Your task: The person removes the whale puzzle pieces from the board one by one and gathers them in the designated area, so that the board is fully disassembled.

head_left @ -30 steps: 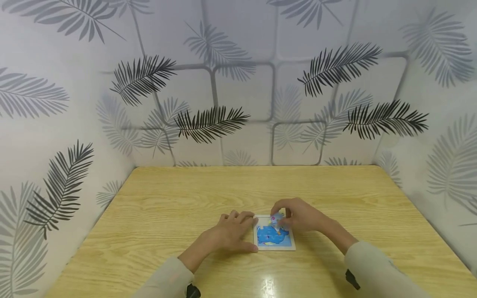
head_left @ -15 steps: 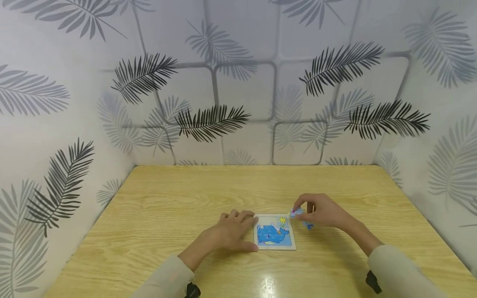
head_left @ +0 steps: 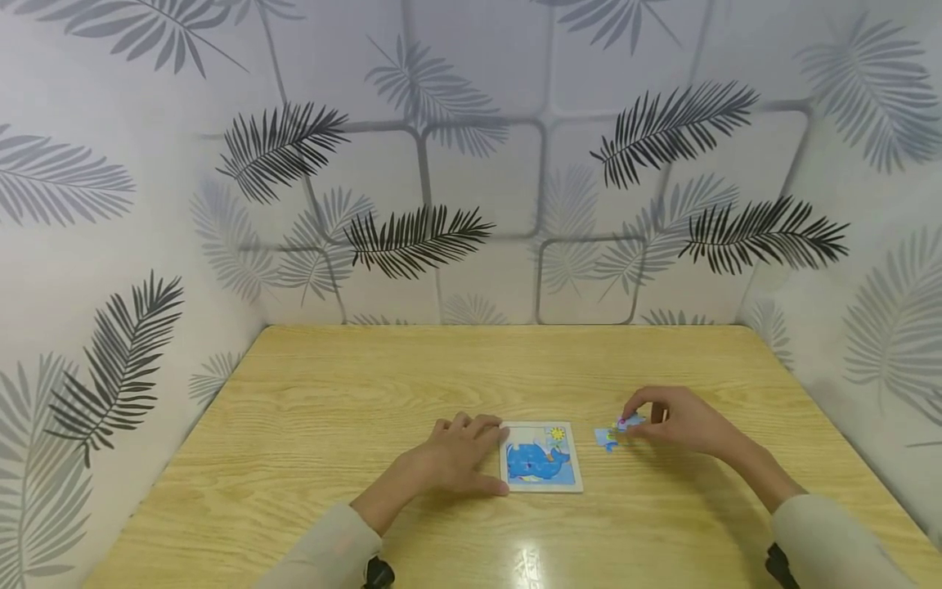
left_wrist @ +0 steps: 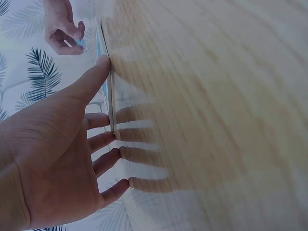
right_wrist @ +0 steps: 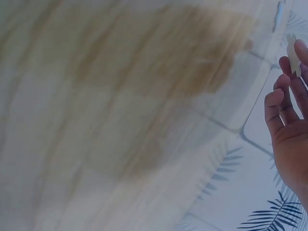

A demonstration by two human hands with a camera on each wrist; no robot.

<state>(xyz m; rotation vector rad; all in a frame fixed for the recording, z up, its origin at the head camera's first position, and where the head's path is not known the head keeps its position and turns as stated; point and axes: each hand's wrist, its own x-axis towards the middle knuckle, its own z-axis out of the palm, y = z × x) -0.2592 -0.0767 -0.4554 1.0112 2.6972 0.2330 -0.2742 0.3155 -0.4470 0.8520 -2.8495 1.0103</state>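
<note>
A small square puzzle board point(head_left: 543, 490) with a white frame lies on the table, its picture showing a blue whale and a yellow sun. My left hand point(head_left: 456, 458) rests at the board's left side, thumb at the near corner and forefinger at the upper edge, fingers spread. To the right of the board, my right hand point(head_left: 684, 421) pinches a blue puzzle piece point(head_left: 630, 422) between thumb and fingertips. In the right wrist view the pale edge of that piece point(right_wrist: 292, 57) shows between the fingers. Another blue puzzle piece point(head_left: 605, 437) lies just left of the pinched one.
The wooden table point(head_left: 368, 384) stretches out around the board and pieces. At its far edge stands a pale wall point(head_left: 500, 180) with a feather and leaf pattern. Light glares off the tabletop in front of the board.
My right hand has moved right, from over the board's upper right corner to beside the loose piece, carrying the pinched piece. The sun in the picture is uncovered. My left hand stays put.
</note>
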